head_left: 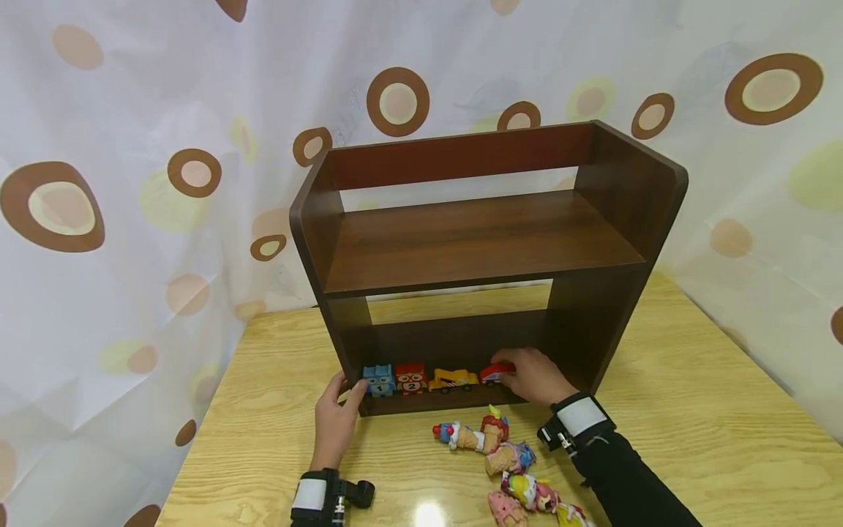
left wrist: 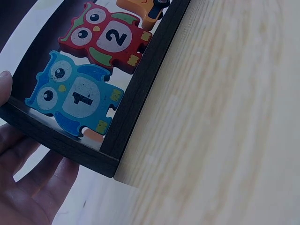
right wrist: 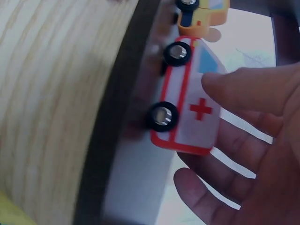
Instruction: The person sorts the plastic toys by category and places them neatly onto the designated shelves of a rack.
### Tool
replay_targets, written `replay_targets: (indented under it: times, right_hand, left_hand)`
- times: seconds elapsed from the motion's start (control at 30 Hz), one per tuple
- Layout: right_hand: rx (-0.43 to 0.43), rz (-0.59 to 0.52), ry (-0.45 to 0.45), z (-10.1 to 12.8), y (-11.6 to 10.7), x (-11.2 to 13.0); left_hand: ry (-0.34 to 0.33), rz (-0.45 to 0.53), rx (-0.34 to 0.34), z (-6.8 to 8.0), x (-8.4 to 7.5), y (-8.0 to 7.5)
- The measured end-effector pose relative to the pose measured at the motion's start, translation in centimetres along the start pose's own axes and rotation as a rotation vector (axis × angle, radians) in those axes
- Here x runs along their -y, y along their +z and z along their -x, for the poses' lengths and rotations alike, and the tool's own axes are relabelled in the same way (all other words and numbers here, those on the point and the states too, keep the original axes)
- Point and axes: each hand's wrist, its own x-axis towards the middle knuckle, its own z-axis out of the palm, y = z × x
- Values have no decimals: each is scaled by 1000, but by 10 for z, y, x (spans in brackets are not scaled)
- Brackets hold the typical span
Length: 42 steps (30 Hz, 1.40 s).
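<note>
A dark brown wooden shelf (head_left: 484, 238) stands on the table. My left hand (head_left: 334, 423) holds its lower left side panel, thumb inside and fingers outside, as the left wrist view shows (left wrist: 35, 183). On the bottom board, by that panel, stands a blue owl block (left wrist: 77, 93) numbered 1. A red owl block (left wrist: 105, 37) numbered 2 is beside it, then a yellow toy vehicle (head_left: 453, 380). At the right end of this row my right hand (head_left: 535, 377) pinches a white and red toy ambulance (right wrist: 197, 126) between thumb and fingers; its wheels face the shelf's front edge.
Several ice-cream-shaped toys (head_left: 506, 460) lie in a cluster on the light wood table (head_left: 691, 410) in front of the shelf, near my right forearm. The upper board (head_left: 481, 238) spans above the row. A patterned curtain (head_left: 165, 110) hangs behind.
</note>
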Motion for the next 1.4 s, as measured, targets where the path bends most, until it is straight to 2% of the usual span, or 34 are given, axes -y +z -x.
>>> replay_targets:
  times: [0.13,0.47,0.77,1.1,1.4]
  right_hand:
    - [-25,29,-35,6,-9,3]
    - [-178,64,-128,30,-44,20]
    - [-244,114,-107,49,-63,28]
    - [-318,95,-98,64,-76,29]
    - [-342,72,-94,75,-88,29]
  left_hand:
    - [8,-5,3,1,-1,1]
    - [7,-1,4,-1,1,1]
    - [8,6,5,1,0,0]
    - [-2,3,12,2,0,2]
    - [-20,-2,11,2,0,1]
